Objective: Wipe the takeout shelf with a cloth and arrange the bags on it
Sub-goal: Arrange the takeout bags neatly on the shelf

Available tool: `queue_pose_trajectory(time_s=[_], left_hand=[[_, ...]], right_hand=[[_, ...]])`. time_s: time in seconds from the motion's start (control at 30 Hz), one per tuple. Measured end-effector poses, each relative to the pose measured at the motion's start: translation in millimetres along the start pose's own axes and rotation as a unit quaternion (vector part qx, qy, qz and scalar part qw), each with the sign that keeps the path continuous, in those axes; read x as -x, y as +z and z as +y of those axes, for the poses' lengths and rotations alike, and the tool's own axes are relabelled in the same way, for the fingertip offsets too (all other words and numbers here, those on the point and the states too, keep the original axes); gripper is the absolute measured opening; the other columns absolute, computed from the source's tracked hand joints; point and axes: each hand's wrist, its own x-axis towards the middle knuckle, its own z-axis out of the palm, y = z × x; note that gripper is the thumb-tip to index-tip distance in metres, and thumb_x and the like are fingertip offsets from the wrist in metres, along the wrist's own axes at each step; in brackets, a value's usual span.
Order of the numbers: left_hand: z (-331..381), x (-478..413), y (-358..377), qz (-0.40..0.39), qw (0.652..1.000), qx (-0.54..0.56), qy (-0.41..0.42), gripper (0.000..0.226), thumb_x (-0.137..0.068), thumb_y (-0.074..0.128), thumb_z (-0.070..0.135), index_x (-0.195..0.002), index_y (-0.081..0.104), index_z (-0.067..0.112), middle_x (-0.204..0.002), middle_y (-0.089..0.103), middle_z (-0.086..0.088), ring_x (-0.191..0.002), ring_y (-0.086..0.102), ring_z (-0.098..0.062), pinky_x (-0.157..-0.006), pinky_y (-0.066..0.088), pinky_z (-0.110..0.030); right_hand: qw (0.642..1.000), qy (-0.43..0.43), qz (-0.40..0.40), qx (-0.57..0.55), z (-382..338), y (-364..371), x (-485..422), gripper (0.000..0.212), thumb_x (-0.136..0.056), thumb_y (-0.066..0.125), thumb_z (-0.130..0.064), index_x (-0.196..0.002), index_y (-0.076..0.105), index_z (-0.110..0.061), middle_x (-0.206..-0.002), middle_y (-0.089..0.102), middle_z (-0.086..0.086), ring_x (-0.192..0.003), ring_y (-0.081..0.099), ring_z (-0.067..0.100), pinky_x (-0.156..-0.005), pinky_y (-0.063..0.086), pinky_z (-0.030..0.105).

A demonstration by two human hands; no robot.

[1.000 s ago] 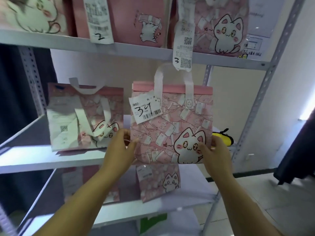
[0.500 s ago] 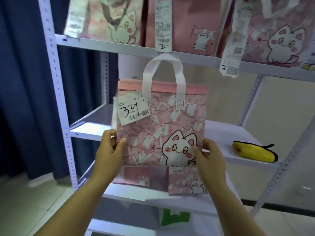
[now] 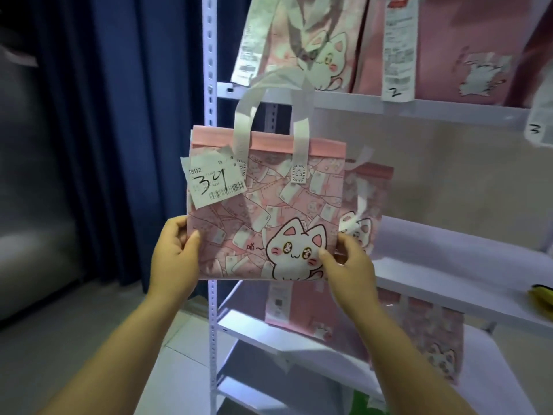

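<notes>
Dark blue curtain (image 3: 104, 145) fills the head view's background to the left of the left hand (image 3: 175, 259). A white perforated upright (image 3: 211, 70) rises just right of that hand, and its middle section is hidden by the pink bag (image 3: 269, 220).

The pink bag is held upright between both hands, in front of the upright and clear of every shelf board. Its white handles stand above the hands.
- The left hand grips the lower left edge, with the thumb on the front face. The fingers are hidden behind the bag.
- The right hand (image 3: 350, 265) pinches the lower right edge, with the thumb on the cat print. Its fingers are also hidden behind the bag.
- A label (image 3: 214, 184) marked "34" hangs above the left hand. Its small print is unreadable.

The middle shelf (image 3: 463, 265) extends to the right of the right hand. A second bag (image 3: 365, 205) stands on it just above that hand, mostly covered by the pink bag.

The upper bags (image 3: 299, 40) sit well above both hands and are cut off by the top edge. The lower bags (image 3: 299, 310) stand below the right hand, blurred and partly hidden by the forearm.

A yellow item (image 3: 543, 295) lies on the middle shelf far right of the right hand. The frame edge cuts it off, so it cannot be identified.
</notes>
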Motion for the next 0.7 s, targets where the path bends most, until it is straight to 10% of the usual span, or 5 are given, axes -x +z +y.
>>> queue_pose_trajectory(time_s=[0.33, 0.7], left_hand=[[-54.9, -70.5, -33.3, 0.036, 0.999, -0.031, -0.01, 0.014, -0.094, 0.048, 0.017, -0.097, 0.053, 0.03, -0.091, 0.067, 0.008, -0.086, 0.064, -0.011, -0.069, 0.051, -0.029], [-73.8, -89.3, -6.2, 0.036, 0.998, -0.051, -0.011, 0.014, -0.093, 0.051, 0.018, -0.096, 0.052, 0.031, -0.085, 0.062, 0.017, -0.078, 0.058, 0.005, -0.063, 0.04, -0.019]], right_hand=[[0.991, -0.01, -0.036, 0.125, 12.4, 70.2, -56.4, 0.042, -0.092, 0.055, -0.024, -0.133, 0.05, -0.017, -0.127, 0.055, 0.0, -0.107, 0.053, 0.014, -0.092, 0.045, 0.032], [0.931, -0.042, 0.086, 0.352, 34.2, 36.9, -111.2, 0.043, -0.089, 0.057, -0.02, -0.13, 0.05, -0.013, -0.132, 0.049, 0.01, -0.12, 0.036, 0.034, -0.098, 0.034, 0.042]])
